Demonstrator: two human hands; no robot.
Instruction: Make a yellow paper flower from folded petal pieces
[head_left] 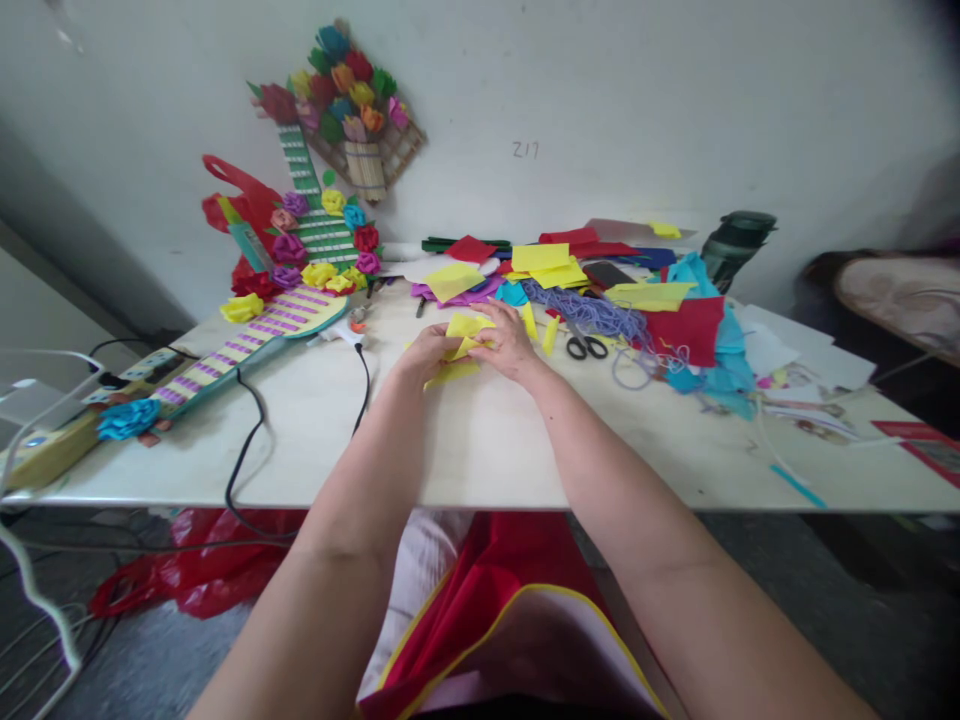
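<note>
While ruffled yellow paper roses [320, 275] sit finished, my left fingers [441, 346] and right fingers [504, 322] pinch thin yellow paper [465, 325], apparently unshaped.

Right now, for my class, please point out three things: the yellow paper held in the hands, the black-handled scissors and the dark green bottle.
Held yellow paper [463, 325]: head view, its upper part.
Black-handled scissors [586, 342]: head view, where the handles meet.
Dark green bottle [729, 258]: head view, its body.

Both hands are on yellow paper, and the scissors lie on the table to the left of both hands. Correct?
One error: the scissors lie to the right of both hands, per the head view. The left hand and right hand are on yellow paper.
</note>
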